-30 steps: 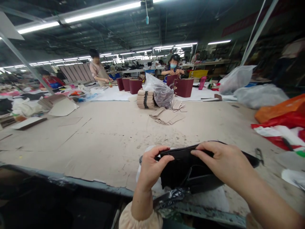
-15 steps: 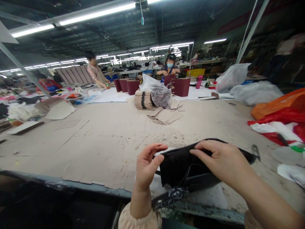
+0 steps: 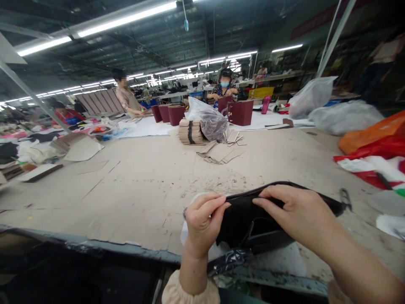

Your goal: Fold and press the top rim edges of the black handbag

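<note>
A: Head view: where is the black bag (image 3: pixel 236 219) lying?

B: It is sitting at the near edge of the worktop (image 3: pixel 142 169), between four and five o'clock from centre, its long axis running roughly nine to three.

A: And from the fingers?

B: Its body is hanging at four o'clock from the left fingers and at six from the right. Both hands are touching it, so neither is standing nearer.

A: Left hand (image 3: pixel 204 221)?

B: Thumb and forefinger are closing to a narrow pinch on the upper rim, at its nine o'clock end.

A: Right hand (image 3: pixel 292 211)?

B: Its fingers are pinching the same rim, just beside the left at three o'clock, the gap equally narrow.

A: Surroundings?

B: A banded stack of boards (image 3: pixel 198 133) is standing well apart, between ten and eleven o'clock from the bag.
</note>
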Motion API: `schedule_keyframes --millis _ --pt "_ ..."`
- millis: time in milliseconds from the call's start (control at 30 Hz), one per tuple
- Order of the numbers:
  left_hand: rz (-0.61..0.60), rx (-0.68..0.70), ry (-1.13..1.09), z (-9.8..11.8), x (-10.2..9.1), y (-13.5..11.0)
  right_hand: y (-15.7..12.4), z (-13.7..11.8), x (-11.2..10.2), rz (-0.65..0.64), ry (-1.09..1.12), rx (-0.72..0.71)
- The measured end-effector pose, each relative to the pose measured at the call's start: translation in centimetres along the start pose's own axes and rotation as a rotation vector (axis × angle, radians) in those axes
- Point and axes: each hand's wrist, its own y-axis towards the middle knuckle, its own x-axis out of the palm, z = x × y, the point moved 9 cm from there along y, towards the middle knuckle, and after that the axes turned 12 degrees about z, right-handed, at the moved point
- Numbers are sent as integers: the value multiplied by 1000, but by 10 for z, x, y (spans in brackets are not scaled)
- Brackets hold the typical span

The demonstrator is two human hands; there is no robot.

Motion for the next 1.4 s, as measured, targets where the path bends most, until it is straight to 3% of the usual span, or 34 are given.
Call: schedule_keyframes --millis 133,267,333,533,633,700,867,1133,1400 --pt "-11 -48 -8 -2 1 0 0 -3 -2 3 11 -10" --pt "-67 -274 -146 -14 9 -4 0 -3 -3 11 16 -25" --pt "-35 -425 -277 -24 11 -8 -1 -2 -3 9 23 -29" --pt "306 -762 -675 -58 -6 -15 -3 1 -2 -30 30 -3" --pt "509 -811 -618 -79 -27 -17 -3 1 -2 -33 21 4" --pt "559 -807 -531 -89 -37 -18 -3 2 -2 -30 10 8" --pt "332 -737 -391 -85 -33 -13 -3 2 -3 -1 3 -1" --pt "-155 -559 -105 -28 10 -9 0 4 -1 -8 -4 19" --pt "-208 -504 -40 -25 19 -11 1 2 -3 0 -3 38"
